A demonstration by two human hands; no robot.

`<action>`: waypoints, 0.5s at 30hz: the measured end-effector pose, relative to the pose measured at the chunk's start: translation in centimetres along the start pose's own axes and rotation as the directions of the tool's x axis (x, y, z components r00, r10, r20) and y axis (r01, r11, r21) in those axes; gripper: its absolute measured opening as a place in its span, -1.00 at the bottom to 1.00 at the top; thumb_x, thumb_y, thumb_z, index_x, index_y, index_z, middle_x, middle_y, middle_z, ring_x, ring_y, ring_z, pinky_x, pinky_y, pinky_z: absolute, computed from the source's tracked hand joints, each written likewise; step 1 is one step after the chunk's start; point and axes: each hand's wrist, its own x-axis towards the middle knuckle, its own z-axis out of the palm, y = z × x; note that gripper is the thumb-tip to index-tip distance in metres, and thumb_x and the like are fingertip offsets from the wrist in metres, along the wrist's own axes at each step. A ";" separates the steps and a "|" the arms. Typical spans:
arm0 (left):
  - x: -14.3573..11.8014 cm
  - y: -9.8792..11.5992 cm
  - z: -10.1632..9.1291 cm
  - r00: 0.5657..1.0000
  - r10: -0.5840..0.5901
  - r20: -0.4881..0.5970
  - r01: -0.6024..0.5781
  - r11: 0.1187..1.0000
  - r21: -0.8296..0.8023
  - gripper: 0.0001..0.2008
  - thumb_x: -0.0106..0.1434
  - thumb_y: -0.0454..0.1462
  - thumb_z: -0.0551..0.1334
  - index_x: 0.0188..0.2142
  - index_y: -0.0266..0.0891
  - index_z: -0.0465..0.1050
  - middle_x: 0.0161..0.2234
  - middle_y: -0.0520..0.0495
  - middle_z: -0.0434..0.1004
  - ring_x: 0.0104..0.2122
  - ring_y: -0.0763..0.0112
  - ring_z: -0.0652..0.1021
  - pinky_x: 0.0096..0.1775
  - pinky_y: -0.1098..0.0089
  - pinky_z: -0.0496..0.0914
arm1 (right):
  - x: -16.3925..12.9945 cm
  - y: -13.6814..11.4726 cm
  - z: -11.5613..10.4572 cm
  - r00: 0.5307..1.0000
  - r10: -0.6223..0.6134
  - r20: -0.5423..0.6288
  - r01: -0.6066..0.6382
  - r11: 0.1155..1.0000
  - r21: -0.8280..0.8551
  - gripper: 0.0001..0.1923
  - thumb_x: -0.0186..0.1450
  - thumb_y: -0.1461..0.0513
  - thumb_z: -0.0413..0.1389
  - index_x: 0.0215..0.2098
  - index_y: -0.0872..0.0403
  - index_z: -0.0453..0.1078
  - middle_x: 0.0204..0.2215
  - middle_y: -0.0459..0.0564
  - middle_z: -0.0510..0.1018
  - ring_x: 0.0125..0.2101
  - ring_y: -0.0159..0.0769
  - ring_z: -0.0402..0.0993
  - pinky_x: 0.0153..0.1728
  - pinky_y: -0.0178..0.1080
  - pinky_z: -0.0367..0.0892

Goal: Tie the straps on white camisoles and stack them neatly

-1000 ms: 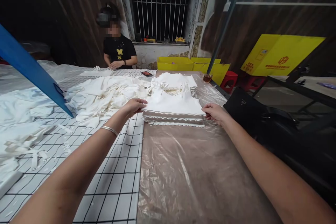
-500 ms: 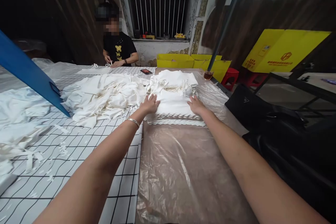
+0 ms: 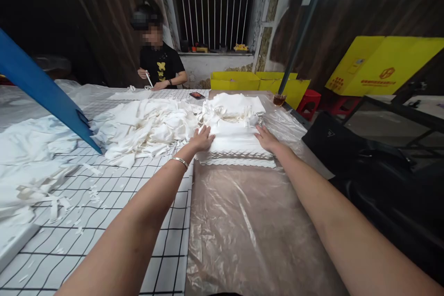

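Observation:
A stack of white fabric pieces (image 3: pixel 236 138) with scalloped front edges lies on the plastic-covered part of the table. My left hand (image 3: pixel 202 138) rests flat on its left side, fingers stretched out. On the right side of the stack, my right hand (image 3: pixel 266 138) lies with its fingers spread. Neither hand grips anything. Behind the stack's front part sits another white folded layer (image 3: pixel 239 101), with thin straps bunched between. Left of my left hand spreads a loose heap of white garments (image 3: pixel 149 125) with straps.
A blue post (image 3: pixel 52 92) slants down at the left. Across the table a person (image 3: pixel 161 64) holds a thin white item. A phone (image 3: pixel 197 95) and a glass of brown liquid (image 3: pixel 279 99) lie farther back. A black bag (image 3: pixel 329 138) stands at the right.
The whole view has shifted slightly, so things sit farther right. My hands stay flat on the stack. The person across has raised the thin white item.

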 end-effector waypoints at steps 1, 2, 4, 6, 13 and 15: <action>-0.3 -0.1 -0.3 1.000 -0.004 -0.003 0.004 1.000 0.005 -0.35 0.36 0.01 -0.08 0.37 -0.16 -0.02 0.41 -0.16 -0.15 0.37 -0.07 -0.04 0.24 -0.08 0.02 | -0.1 0.0 -0.2 1.000 -0.004 -0.005 0.004 1.000 -0.006 -0.39 0.42 0.02 -0.13 0.37 0.06 0.05 0.38 0.13 0.01 0.33 0.06 0.00 0.26 0.08 -0.01; -0.7 -0.3 -0.5 1.000 -0.011 -0.013 0.011 1.000 0.010 -0.36 0.36 0.01 -0.07 0.37 -0.11 0.00 0.41 -0.13 -0.14 0.36 -0.07 -0.02 0.23 -0.08 0.05 | -0.3 0.1 -0.3 1.000 -0.005 -0.021 0.005 1.000 -0.018 -0.37 0.40 0.01 -0.10 0.37 0.04 0.05 0.38 0.15 0.02 0.33 0.11 0.00 0.26 0.14 -0.03; -2.0 -1.2 -1.0 0.997 -0.008 -0.072 0.009 1.000 0.013 -0.40 0.36 0.00 -0.06 0.35 -0.03 0.02 0.41 -0.07 -0.14 0.36 -0.03 0.00 0.21 -0.08 0.08 | -1.0 0.5 -0.2 0.995 -0.022 -0.099 0.017 0.999 -0.051 -0.32 0.36 -0.03 -0.07 0.37 0.04 0.03 0.38 0.21 0.01 0.33 0.19 -0.03 0.23 0.26 -0.05; -3.4 -2.8 -1.3 0.974 -0.006 -0.227 0.003 1.000 -0.013 -0.47 0.37 -0.05 -0.03 0.30 -0.02 0.13 0.38 -0.07 0.02 0.33 0.04 0.11 0.20 -0.03 0.10 | -2.7 1.1 0.1 0.965 -0.111 -0.239 0.097 0.993 -0.069 -0.30 0.35 -0.05 -0.09 0.37 0.06 0.01 0.37 0.26 0.01 0.33 0.21 -0.07 0.22 0.29 -0.03; -5.5 -9.9 -4.4 0.599 -0.591 -0.541 0.334 0.798 -0.502 -0.64 0.08 -0.12 0.33 -0.16 -0.22 0.40 0.05 -0.32 0.37 0.18 -0.13 0.24 0.12 -0.05 0.11 | -17.3 1.8 2.0 0.732 -0.529 -0.429 0.536 0.836 -0.118 -0.35 0.38 0.03 -0.03 0.38 -0.07 -0.06 0.31 0.14 0.18 0.26 0.06 0.16 0.18 0.12 0.18; -5.0 -10.8 -5.9 0.573 -0.682 -0.454 0.280 0.684 -0.674 -0.74 -0.01 -0.17 0.38 -0.36 -0.19 0.38 -0.13 -0.22 0.47 0.14 -0.13 0.29 0.08 -0.01 0.15 | -21.3 2.2 2.7 0.712 -0.568 -0.413 0.566 0.812 -0.142 -0.35 0.37 0.05 -0.01 0.38 -0.08 -0.06 0.28 0.12 0.24 0.20 0.08 0.26 0.16 0.14 0.22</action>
